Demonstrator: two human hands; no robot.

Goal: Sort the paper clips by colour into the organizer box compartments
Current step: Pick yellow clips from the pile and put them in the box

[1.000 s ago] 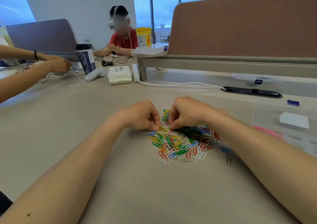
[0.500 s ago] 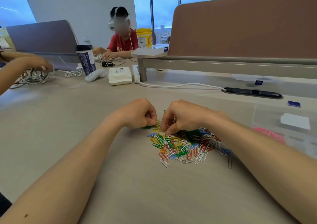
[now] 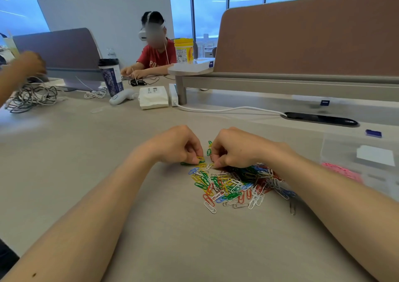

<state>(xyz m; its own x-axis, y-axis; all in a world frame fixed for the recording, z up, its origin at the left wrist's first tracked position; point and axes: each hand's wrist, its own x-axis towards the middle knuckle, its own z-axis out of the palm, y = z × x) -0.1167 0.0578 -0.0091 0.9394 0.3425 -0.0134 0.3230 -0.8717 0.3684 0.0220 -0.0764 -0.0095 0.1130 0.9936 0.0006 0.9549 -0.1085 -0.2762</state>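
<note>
Green clip (image 3: 186, 163) now sits clear of the pile (image 3: 233, 184). Left hand (image 3: 179, 145) pinches yellow clips (image 3: 200, 158), right hand (image 3: 234, 147) pinches a pale clip (image 3: 209, 166). Organizer box (image 3: 336, 150) shows only pink clips (image 3: 341, 171), so sorting looks early.

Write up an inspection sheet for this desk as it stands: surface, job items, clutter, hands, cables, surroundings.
Surface: beige table, matte.
Job's things: mixed-colour paper clips in a loose heap; clear organizer box at right, pink clips inside.
Clutter: cup, tissue pack, white handheld device, yellow tub.
Hands: left hand and right hand curled, fingertips pinching clips at the heap's far edge.
Cables: white cable runs to a black desk slot; tangled cables far left.
Surroundings: brown divider, person in red shirt, another person's hand, windows.
</note>
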